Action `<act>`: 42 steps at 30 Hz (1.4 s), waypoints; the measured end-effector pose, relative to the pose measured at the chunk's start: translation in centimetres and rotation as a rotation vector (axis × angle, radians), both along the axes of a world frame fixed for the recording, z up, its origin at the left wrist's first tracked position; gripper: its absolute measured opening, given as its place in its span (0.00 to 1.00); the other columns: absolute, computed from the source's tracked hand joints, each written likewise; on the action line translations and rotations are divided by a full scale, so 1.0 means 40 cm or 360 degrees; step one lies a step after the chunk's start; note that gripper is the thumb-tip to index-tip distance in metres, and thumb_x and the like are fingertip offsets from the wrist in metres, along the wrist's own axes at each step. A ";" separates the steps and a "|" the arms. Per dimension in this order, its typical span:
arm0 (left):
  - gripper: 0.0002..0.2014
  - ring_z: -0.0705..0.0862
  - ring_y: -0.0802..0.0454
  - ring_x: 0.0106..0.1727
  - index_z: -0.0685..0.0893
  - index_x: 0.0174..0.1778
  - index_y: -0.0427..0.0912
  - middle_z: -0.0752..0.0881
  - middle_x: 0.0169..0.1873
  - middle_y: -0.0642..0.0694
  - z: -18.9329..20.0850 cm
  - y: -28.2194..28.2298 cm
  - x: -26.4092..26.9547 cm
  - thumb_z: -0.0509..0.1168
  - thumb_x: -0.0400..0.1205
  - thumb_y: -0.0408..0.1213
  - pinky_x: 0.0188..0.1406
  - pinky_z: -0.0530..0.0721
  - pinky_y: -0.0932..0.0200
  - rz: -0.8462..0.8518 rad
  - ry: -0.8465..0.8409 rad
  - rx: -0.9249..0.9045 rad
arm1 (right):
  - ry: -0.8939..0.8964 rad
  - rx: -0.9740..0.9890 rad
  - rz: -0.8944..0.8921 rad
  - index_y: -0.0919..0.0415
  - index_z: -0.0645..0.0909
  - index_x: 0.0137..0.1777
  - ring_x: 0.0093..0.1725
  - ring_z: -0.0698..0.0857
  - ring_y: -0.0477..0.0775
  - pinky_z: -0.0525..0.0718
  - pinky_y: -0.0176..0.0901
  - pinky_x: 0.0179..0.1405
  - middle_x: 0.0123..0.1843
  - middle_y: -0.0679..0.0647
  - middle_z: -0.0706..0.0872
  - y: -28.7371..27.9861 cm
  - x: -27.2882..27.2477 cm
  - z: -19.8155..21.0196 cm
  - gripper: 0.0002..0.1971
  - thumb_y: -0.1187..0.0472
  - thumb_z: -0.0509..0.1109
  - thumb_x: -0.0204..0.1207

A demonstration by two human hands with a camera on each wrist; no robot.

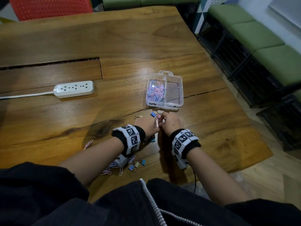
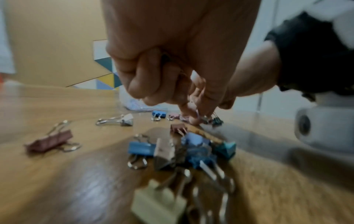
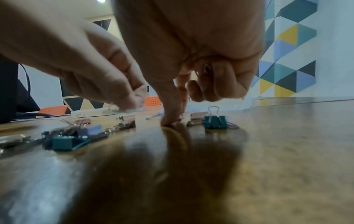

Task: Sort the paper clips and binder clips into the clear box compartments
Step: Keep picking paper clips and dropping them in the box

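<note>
On the wooden table, the clear box is seen with pastel paper clips in its left compartment; its handwritten labels are unreadable. Just before it, both hands are lowered together. The right hand is curled with thumb and forefinger pressed to the tabletop among binder clips; whether a clip is pinched cannot be told. The same holds for the left hand.

Black handwriting along near wall of clear box: "PAPPA"-like word under paper-clip compartment, second word under right compartment too blurred to read; square black-and-white coded markers on both wristbands.
</note>
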State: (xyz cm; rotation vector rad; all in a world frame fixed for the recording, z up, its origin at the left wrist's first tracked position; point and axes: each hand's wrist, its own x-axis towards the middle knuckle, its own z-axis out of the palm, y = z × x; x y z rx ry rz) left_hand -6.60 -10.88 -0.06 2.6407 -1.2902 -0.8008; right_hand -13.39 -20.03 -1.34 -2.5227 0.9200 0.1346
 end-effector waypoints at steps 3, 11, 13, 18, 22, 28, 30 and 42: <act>0.14 0.70 0.51 0.26 0.72 0.28 0.41 0.73 0.26 0.47 0.012 0.011 0.032 0.57 0.81 0.38 0.25 0.67 0.61 0.0565 0.0811 -0.0407 | 0.0019 0.0026 0.0050 0.59 0.80 0.47 0.50 0.82 0.58 0.76 0.45 0.44 0.47 0.56 0.82 0.008 -0.003 0.004 0.05 0.60 0.66 0.76; 0.14 0.65 0.59 0.12 0.70 0.29 0.42 0.75 0.16 0.52 0.034 0.062 0.094 0.45 0.79 0.35 0.09 0.58 0.75 0.1025 0.2150 -0.0856 | 0.0102 0.0159 0.0330 0.63 0.73 0.49 0.50 0.73 0.50 0.73 0.39 0.50 0.56 0.57 0.73 0.042 -0.085 -0.024 0.05 0.70 0.62 0.75; 0.16 0.67 0.60 0.12 0.72 0.30 0.43 0.77 0.17 0.53 0.032 0.057 0.091 0.49 0.82 0.41 0.08 0.59 0.76 0.1050 0.2073 -0.0739 | -0.0107 0.0311 0.0160 0.59 0.72 0.41 0.47 0.72 0.47 0.73 0.36 0.49 0.49 0.55 0.76 0.039 -0.108 -0.026 0.06 0.69 0.62 0.76; 0.14 0.70 0.62 0.12 0.71 0.31 0.45 0.73 0.21 0.52 0.048 0.016 0.052 0.60 0.82 0.43 0.11 0.66 0.71 0.0876 0.1532 -0.0395 | -0.0609 0.1210 -0.0597 0.56 0.74 0.38 0.38 0.79 0.47 0.77 0.33 0.36 0.39 0.52 0.79 -0.009 -0.169 -0.013 0.11 0.72 0.62 0.75; 0.12 0.73 0.57 0.28 0.72 0.33 0.46 0.76 0.30 0.52 0.030 -0.043 0.004 0.65 0.80 0.44 0.26 0.72 0.67 0.0383 0.0880 -0.0402 | -0.0849 0.1797 -0.0953 0.61 0.77 0.44 0.30 0.71 0.48 0.68 0.34 0.27 0.36 0.56 0.77 -0.065 -0.192 0.008 0.14 0.76 0.54 0.77; 0.17 0.81 0.49 0.64 0.77 0.67 0.56 0.82 0.66 0.49 0.015 -0.101 -0.023 0.60 0.82 0.47 0.52 0.77 0.58 -0.0279 0.0102 -0.0111 | -0.0840 0.2113 -0.1133 0.63 0.74 0.36 0.23 0.69 0.46 0.67 0.30 0.16 0.27 0.52 0.71 -0.118 -0.181 0.021 0.15 0.59 0.52 0.80; 0.16 0.82 0.49 0.63 0.78 0.67 0.57 0.83 0.64 0.50 0.013 -0.101 -0.025 0.59 0.82 0.46 0.46 0.76 0.60 -0.0421 0.0001 -0.0037 | -0.0802 0.2093 -0.1089 0.60 0.72 0.32 0.21 0.70 0.44 0.67 0.29 0.16 0.25 0.49 0.73 -0.131 -0.173 0.020 0.18 0.52 0.55 0.80; 0.14 0.84 0.44 0.55 0.80 0.62 0.48 0.84 0.56 0.44 0.018 -0.126 -0.071 0.54 0.84 0.40 0.44 0.80 0.53 -0.0620 -0.0393 0.0040 | -0.0276 0.0776 -0.0322 0.64 0.81 0.45 0.38 0.79 0.51 0.81 0.43 0.40 0.36 0.53 0.81 -0.159 -0.077 0.014 0.08 0.59 0.68 0.74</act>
